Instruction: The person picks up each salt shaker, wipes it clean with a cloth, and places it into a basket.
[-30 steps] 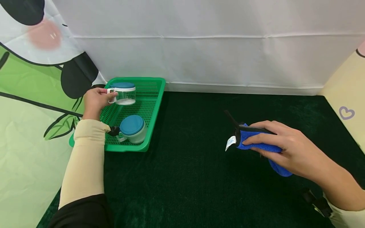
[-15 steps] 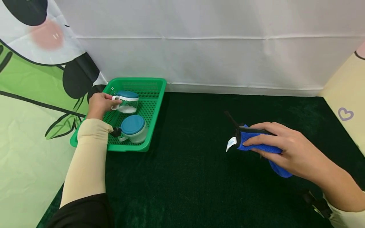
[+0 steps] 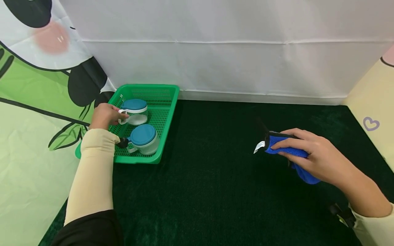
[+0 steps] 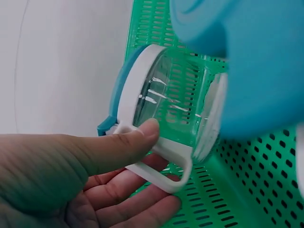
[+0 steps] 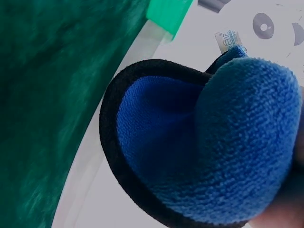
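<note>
Thumb and fingers of my left hand (image 3: 106, 115) pinch the white handle of a clear lidded jar (image 3: 138, 118). This jar, with a blue lid and white collar, sits low in the green basket (image 3: 168, 136), toward its back left. A second jar (image 3: 147, 147) with a blue lid (image 3: 143, 134) and a handle stands nearer me in the basket; its lid looms large in the left wrist view. Over the dark green cloth on the right, my right hand (image 3: 320, 160) grips a folded blue cloth (image 3: 307, 176) with black edging and a white tag (image 3: 259, 146).
Dark green fabric (image 3: 209, 177) covers the table. A white backdrop (image 3: 227, 68) rises behind it, and a panda-printed sheet (image 3: 40, 143) stands at the left. To the right is a cream panel (image 3: 373, 102) with a purple heart.
My left hand has lowered the clear jar into the basket behind the second jar. My right hand has shifted a little to the right, carrying the blue cloth.
</note>
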The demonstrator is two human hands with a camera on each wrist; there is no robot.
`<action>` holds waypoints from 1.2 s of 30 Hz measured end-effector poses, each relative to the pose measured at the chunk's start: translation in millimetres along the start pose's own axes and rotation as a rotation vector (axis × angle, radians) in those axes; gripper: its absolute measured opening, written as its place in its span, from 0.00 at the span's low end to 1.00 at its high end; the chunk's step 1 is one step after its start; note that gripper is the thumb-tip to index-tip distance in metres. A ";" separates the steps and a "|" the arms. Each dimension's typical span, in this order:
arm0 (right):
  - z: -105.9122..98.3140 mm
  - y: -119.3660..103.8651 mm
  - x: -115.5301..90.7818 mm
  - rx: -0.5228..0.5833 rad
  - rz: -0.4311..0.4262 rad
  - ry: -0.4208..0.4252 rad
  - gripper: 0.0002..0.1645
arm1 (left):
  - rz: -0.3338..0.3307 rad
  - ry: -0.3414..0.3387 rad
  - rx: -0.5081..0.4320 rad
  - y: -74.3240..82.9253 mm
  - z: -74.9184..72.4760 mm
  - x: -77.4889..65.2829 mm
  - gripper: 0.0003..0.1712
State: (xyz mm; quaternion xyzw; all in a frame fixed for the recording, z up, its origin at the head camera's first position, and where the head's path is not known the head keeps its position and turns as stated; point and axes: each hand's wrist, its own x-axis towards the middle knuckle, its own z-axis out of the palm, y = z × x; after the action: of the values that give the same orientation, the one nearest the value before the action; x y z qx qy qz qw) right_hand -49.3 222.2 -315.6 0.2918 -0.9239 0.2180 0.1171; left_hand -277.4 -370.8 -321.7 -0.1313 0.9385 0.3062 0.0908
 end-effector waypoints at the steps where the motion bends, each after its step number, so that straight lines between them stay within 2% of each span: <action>1: 0.6 3.7 -0.9 -0.007 0.021 -0.004 0.29 | -0.005 -0.009 0.002 -0.6 -0.6 0.0 0.22; 8: 5.8 32.9 -8.2 -0.128 0.144 -0.041 0.23 | -0.033 -0.075 0.042 -3.9 -3.4 0.7 0.24; 14: 11.2 61.8 -20.5 -0.222 0.232 -0.085 0.17 | -0.062 -0.168 0.070 -6.1 -5.2 3.6 0.27; 19: 15.3 80.2 -30.1 -0.258 0.321 -0.142 0.15 | -0.082 -0.249 0.018 -9.2 -7.8 3.1 0.32; 21: 16.6 85.1 -32.6 -0.272 0.339 -0.155 0.15 | -0.089 -0.259 -0.018 -9.7 -8.1 1.8 0.34; 24: 17.0 90.4 -35.5 -0.279 0.354 -0.171 0.16 | -0.101 -0.249 -0.043 -8.3 -8.1 -1.7 0.33; 28: 17.0 95.0 -38.1 -0.274 0.369 -0.190 0.15 | -0.079 -0.221 -0.005 -3.8 -14.1 -10.5 0.29; 31: 16.9 98.3 -40.0 -0.270 0.394 -0.215 0.16 | -0.007 -0.179 0.086 1.6 -23.1 -20.9 0.31; 34: 17.2 102.0 -41.9 -0.254 0.417 -0.239 0.17 | 0.061 -0.097 0.162 10.1 -31.0 -33.8 0.36; 36: 17.3 105.1 -43.6 -0.231 0.427 -0.256 0.18 | 0.099 -0.039 0.175 17.8 -35.3 -43.3 0.39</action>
State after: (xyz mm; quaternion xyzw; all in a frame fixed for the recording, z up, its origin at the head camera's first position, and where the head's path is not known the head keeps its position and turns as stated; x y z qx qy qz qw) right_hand -77.9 312.5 -380.9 0.1003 -0.9905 0.0925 -0.0165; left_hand -244.9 -369.8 -272.9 -0.0702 0.9651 0.2296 0.1048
